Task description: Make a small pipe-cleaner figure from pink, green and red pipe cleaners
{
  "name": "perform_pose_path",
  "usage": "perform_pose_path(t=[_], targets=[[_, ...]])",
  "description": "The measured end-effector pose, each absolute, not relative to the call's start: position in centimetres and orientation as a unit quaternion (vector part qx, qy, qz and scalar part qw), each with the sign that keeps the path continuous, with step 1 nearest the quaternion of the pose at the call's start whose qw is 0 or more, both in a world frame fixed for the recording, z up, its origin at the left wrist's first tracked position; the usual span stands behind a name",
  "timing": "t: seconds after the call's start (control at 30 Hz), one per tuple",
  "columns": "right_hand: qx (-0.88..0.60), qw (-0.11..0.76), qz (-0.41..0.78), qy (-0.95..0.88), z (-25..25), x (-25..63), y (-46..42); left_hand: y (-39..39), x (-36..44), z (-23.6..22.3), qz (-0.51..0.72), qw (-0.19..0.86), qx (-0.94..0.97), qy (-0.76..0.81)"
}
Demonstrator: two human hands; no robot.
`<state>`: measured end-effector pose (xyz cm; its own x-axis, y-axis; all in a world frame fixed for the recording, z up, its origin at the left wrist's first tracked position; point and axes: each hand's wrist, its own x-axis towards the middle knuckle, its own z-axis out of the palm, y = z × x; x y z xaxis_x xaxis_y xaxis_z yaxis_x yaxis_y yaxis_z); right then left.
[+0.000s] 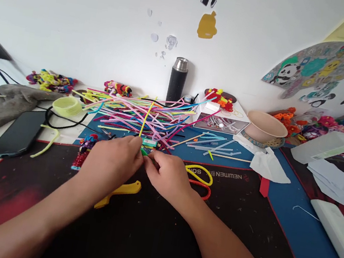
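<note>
My left hand [113,161] and my right hand [167,174] meet over the black desk mat [140,238], fingertips pinched together. Between them sits a small green piece [144,152]. A yellow pipe cleaner [145,120] rises from my left fingers toward the pile of coloured pipe cleaners [141,115] behind. A yellow plastic tool [119,191] lies under my left wrist. Yellow and red pipe-cleaner loops [200,178] lie right of my right hand. A small sparkly pipe-cleaner figure [84,149] lies left of my left hand.
A black phone [17,133] and grey cloth [7,103] lie at left. A black flask [177,79], clear box [221,123], pink bowl [265,126], tissue [269,166] and white containers [336,231] stand behind and right. Finished craft figures line the wall.
</note>
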<state>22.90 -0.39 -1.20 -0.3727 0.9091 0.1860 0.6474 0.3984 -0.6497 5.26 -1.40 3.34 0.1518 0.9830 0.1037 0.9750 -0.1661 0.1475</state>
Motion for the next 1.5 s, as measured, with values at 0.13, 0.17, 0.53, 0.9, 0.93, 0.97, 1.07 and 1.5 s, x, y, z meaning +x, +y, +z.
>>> perform_pose_path(t=[0.13, 0.17, 0.53, 0.9, 0.93, 0.97, 1.07, 1.5], targets=[[-0.507, 0.266, 0.238, -0.785, -1.2, 22.9, -0.3, -2.0, 5.8, 2.1, 0.054, -0.05, 0.795, 0.603], [-0.505, 0.282, 0.246, -0.778, -1.2, 22.9, -0.2, -1.9, 5.5, 1.9, 0.069, -0.036, 0.791, 0.607], [-0.457, 0.372, 0.443, -0.675, -0.3, 23.4, -0.1, -0.5, 1.8, 3.5, 0.377, 0.504, 0.621, 0.468], [-0.423, 0.361, 0.533, -0.637, -0.1, 23.7, -0.1, 0.4, 1.4, 3.0, 0.38, 0.518, 0.594, 0.485], [-0.424, 0.36, 0.531, -0.639, -0.2, 23.7, -0.1, 0.3, 1.4, 3.1, 0.381, 0.51, 0.599, 0.486], [-0.425, 0.358, 0.529, -0.641, -0.2, 23.7, -0.1, 0.3, 1.5, 3.2, 0.385, 0.498, 0.607, 0.485], [-0.432, 0.348, 0.519, -0.65, -0.2, 23.7, -0.1, 0.1, 1.8, 3.6, 0.398, 0.457, 0.635, 0.479], [-0.448, 0.33, 0.49, -0.671, -0.4, 23.7, 0.2, -0.4, 2.9, 3.4, 0.37, 0.303, 0.753, 0.453]])
